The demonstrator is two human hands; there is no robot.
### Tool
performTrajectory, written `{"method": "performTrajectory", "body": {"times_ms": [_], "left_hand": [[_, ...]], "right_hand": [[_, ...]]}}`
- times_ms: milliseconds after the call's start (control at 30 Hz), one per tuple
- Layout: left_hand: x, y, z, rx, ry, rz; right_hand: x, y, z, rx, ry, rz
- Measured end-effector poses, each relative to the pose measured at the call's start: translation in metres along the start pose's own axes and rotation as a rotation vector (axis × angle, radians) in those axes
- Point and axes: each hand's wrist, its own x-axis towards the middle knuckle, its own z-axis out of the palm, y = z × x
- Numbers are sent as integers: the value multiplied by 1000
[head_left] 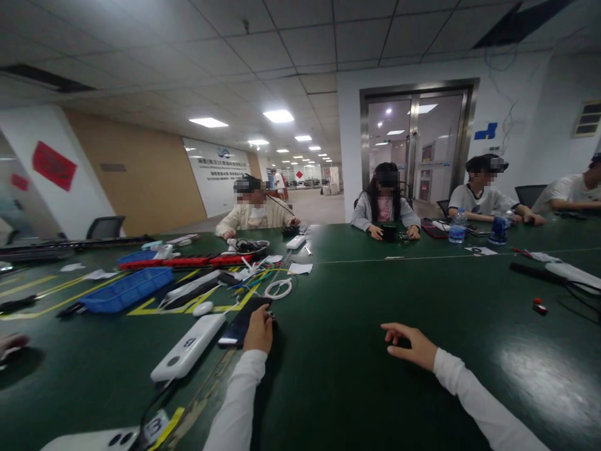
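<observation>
My left hand (259,330) is at the right edge of a dark smartphone (239,326) lying on the green table (328,376). Its fingers are curled closed around something small with a metallic glint, too small to make out. Over the table to the right is my right hand (413,346), index finger stretched out and thumb apart, holding nothing. Left of the phone lies a long white power bank or adapter box (190,347) with a cable. Close by are a white oval case (203,308) and a coiled white cable (278,288).
A blue tray (129,289), tangled wires and a red strip (188,260) lie to the left. Several people sit along the far side. A water bottle (457,227) and a can (499,229) stand there. At right are a small red-and-black piece (539,305) and a white device (575,275).
</observation>
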Motion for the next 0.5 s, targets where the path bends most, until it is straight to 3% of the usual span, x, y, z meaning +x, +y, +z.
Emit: {"method": "performTrajectory", "body": {"times_ms": [133,267,500], "left_hand": [[3,-16,-1,50,67,-71],[3,-20,0,73,48,-128],[0,-19,5,123,27,-69]], "right_hand": [[-2,-3,0,-13,0,3],[-2,-7,-1,-14,-15,27],[0,-2,0,-26,-14,28]]}}
